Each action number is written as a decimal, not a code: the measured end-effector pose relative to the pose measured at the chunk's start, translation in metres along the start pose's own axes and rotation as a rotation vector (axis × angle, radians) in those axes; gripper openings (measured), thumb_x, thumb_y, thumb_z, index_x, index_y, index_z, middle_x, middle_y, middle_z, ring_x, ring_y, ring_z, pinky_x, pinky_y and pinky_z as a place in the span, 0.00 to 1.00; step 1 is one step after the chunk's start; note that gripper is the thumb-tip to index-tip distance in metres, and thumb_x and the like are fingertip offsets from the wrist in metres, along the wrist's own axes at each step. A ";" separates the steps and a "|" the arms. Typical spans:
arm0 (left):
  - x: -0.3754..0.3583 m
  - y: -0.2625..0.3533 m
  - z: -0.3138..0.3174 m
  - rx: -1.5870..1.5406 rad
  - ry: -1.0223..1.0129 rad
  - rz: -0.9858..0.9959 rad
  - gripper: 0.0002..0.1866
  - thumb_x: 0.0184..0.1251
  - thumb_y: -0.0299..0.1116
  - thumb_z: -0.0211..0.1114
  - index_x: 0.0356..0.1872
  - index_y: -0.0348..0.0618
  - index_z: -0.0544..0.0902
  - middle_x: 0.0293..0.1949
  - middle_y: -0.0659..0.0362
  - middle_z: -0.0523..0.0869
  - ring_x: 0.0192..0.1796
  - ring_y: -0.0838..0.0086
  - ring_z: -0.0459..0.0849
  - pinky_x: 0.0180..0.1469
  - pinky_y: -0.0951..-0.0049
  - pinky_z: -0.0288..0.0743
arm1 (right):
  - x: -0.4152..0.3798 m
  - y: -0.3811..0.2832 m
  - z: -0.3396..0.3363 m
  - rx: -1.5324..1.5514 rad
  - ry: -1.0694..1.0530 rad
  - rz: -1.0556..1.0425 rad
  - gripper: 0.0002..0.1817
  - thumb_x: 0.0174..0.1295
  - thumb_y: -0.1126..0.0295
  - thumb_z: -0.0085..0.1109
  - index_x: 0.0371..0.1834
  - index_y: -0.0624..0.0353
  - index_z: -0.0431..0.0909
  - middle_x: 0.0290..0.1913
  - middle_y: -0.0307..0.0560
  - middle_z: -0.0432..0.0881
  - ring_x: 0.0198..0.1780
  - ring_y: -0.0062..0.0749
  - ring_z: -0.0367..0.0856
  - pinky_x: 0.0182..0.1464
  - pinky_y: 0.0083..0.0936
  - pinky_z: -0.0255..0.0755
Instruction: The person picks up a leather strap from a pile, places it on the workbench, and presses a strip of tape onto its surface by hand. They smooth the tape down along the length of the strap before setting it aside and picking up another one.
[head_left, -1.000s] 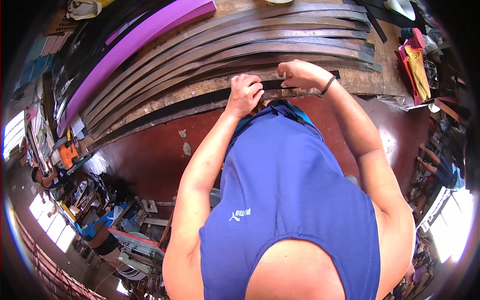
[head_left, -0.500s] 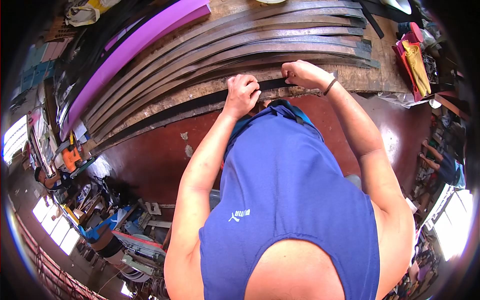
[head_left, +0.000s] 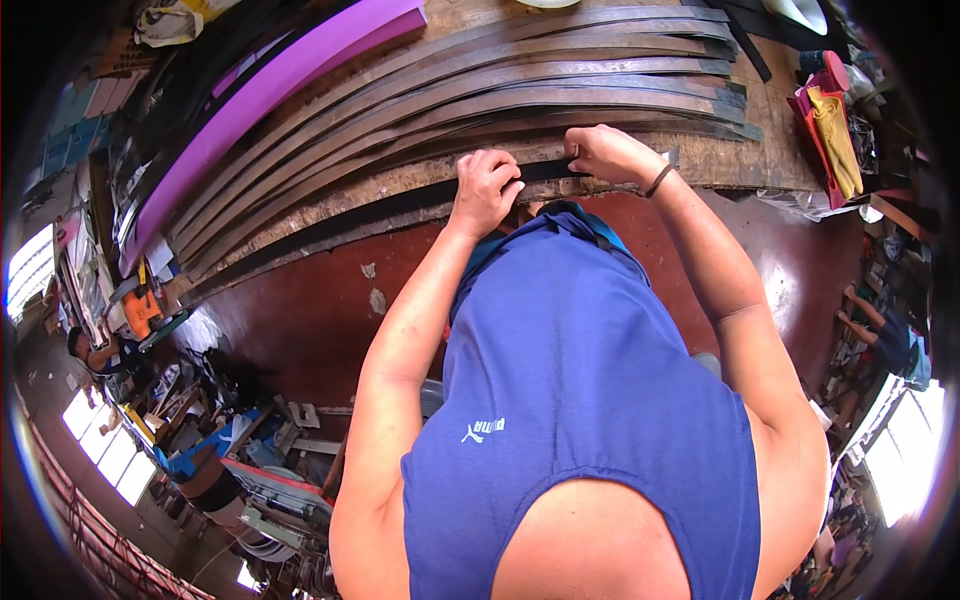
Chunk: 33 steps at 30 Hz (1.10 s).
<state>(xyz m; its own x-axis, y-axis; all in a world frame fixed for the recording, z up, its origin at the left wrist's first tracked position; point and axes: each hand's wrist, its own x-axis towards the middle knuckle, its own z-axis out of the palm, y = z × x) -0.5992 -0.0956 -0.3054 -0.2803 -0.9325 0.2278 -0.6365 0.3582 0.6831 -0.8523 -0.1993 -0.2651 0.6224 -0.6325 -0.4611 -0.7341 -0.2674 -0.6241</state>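
A narrow black strip point(head_left: 545, 170) lies along the near edge of the wooden bench, running left under my arms. My left hand point(head_left: 487, 188) is closed, its curled fingers gripping the strip from above. To its right, my right hand point(head_left: 612, 156) pinches at the strip's right part, thumb and forefinger together; the fingertips partly hide what they hold. A small shiny flat piece point(head_left: 672, 157) shows beside my right wrist; I cannot make out what it is. Just beyond both hands, several long brownish-grey strips point(head_left: 480, 75) lie side by side in a curve.
A purple sheet point(head_left: 270, 110) stretches along the bench's left side. At the right end sit a red pouch with a yellow cloth point(head_left: 835, 140) and a red-lidded container point(head_left: 825, 65). Other people point(head_left: 885, 330) are at the far right and far left, among cluttered materials.
My hands stay almost in place on the black strip; the right one has shifted very slightly. More of the shiny piece shows by my right wrist. The view has tilted a little.
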 end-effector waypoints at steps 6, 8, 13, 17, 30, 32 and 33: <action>0.002 0.004 -0.001 0.027 0.023 0.038 0.10 0.54 0.33 0.77 0.35 0.47 0.85 0.45 0.63 0.85 0.53 0.64 0.82 0.58 0.57 0.67 | 0.000 -0.002 -0.002 -0.010 -0.021 0.002 0.12 0.60 0.64 0.71 0.42 0.56 0.82 0.38 0.57 0.88 0.47 0.58 0.86 0.47 0.48 0.78; 0.003 0.003 0.003 0.049 0.024 0.057 0.10 0.54 0.33 0.78 0.35 0.47 0.85 0.45 0.63 0.86 0.52 0.64 0.82 0.57 0.57 0.67 | 0.001 -0.001 -0.002 0.000 -0.025 0.002 0.11 0.60 0.64 0.70 0.41 0.56 0.82 0.37 0.56 0.88 0.47 0.58 0.86 0.47 0.48 0.78; 0.007 0.007 0.009 0.077 0.021 0.076 0.09 0.55 0.33 0.77 0.35 0.48 0.86 0.44 0.64 0.86 0.51 0.65 0.82 0.57 0.57 0.67 | 0.001 0.001 0.000 0.012 -0.009 -0.008 0.11 0.60 0.64 0.70 0.41 0.55 0.83 0.36 0.56 0.88 0.46 0.57 0.86 0.47 0.47 0.78; 0.009 0.008 0.011 0.078 0.013 0.083 0.09 0.56 0.33 0.77 0.35 0.48 0.86 0.44 0.64 0.86 0.51 0.66 0.82 0.58 0.56 0.66 | 0.002 0.001 -0.002 0.021 -0.020 0.001 0.10 0.60 0.64 0.70 0.41 0.56 0.83 0.37 0.56 0.88 0.46 0.57 0.86 0.47 0.47 0.78; 0.016 0.014 0.020 0.086 -0.012 0.119 0.09 0.56 0.33 0.77 0.35 0.48 0.85 0.45 0.65 0.85 0.52 0.66 0.82 0.59 0.55 0.65 | 0.006 0.006 0.004 0.033 0.016 0.002 0.11 0.58 0.65 0.71 0.37 0.57 0.82 0.37 0.55 0.88 0.46 0.57 0.87 0.46 0.46 0.79; 0.019 0.016 0.025 0.078 -0.008 0.130 0.09 0.55 0.32 0.77 0.35 0.48 0.85 0.45 0.65 0.85 0.52 0.66 0.82 0.58 0.55 0.66 | 0.007 0.009 0.006 0.037 0.027 -0.012 0.11 0.58 0.65 0.72 0.38 0.57 0.82 0.37 0.55 0.88 0.46 0.57 0.87 0.46 0.46 0.79; 0.021 0.017 0.028 0.073 -0.006 0.136 0.09 0.55 0.32 0.77 0.35 0.48 0.85 0.45 0.65 0.85 0.52 0.66 0.82 0.58 0.55 0.66 | 0.007 0.008 0.006 0.038 0.032 -0.018 0.11 0.58 0.64 0.72 0.38 0.57 0.82 0.37 0.55 0.88 0.46 0.56 0.87 0.46 0.46 0.79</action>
<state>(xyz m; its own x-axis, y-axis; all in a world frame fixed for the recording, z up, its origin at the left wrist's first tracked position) -0.6362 -0.1078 -0.3083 -0.3717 -0.8751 0.3101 -0.6426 0.4835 0.5943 -0.8528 -0.2017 -0.2770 0.6262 -0.6509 -0.4292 -0.7113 -0.2515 -0.6563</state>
